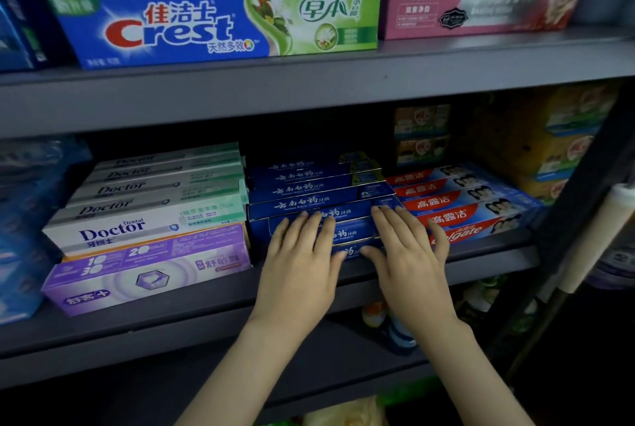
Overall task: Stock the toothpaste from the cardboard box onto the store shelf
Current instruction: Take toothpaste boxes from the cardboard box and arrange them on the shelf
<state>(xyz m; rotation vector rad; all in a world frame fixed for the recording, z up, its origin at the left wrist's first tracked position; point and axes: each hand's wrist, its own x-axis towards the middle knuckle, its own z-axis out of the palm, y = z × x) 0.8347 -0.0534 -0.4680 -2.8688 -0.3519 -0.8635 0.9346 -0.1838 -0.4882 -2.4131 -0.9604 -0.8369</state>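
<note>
I've got both hands flat, fingers straight, gripping nothing. Left hand [298,255] and right hand [409,250] press side by side on the front blue toothpaste boxes [309,190] at the middle shelf [154,322] front edge. The boxes lie long-ways along that edge, between the Doctor boxes [113,229] and Colgate boxes [460,205], so I reckon the push goes straight back. No cardboard box in view.

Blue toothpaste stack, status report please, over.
Left hand and right hand open, flat against the blue toothpaste stack. Stack on the middle shelf. Doctor boxes and Colgate boxes close on either side.
</note>
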